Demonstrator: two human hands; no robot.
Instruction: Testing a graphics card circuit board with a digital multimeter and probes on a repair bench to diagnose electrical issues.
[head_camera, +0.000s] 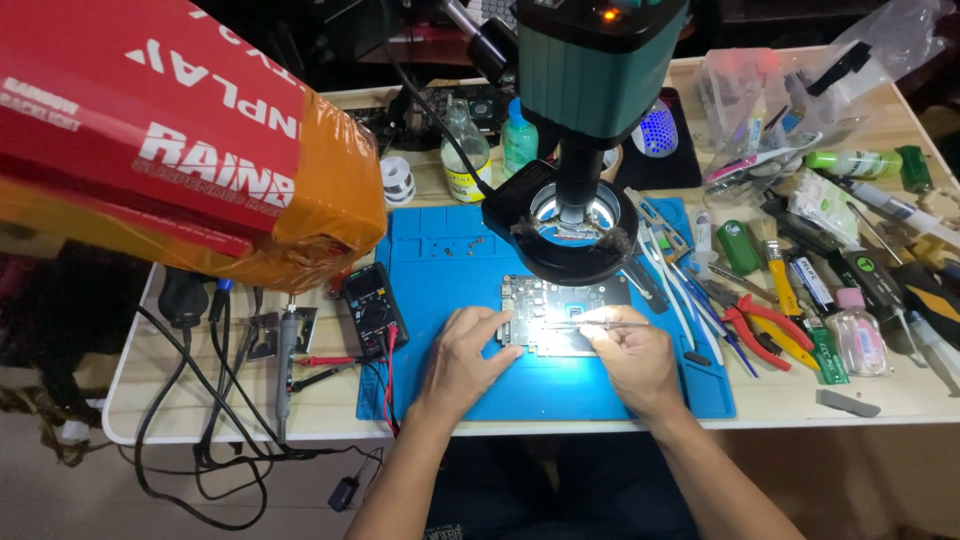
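Note:
A dark circuit board lies on a blue work mat, brightly lit from above by the ring light of a green microscope. My left hand rests on the mat with its fingers against the board's left edge. My right hand holds thin metal tweezers whose tips point left over the board's lower part.
A black multimeter with red leads lies left of the mat, next to a soldering iron and cables. Red-handled pliers, screwdrivers, bottles and tubes crowd the right side. A red and orange box juts in at upper left.

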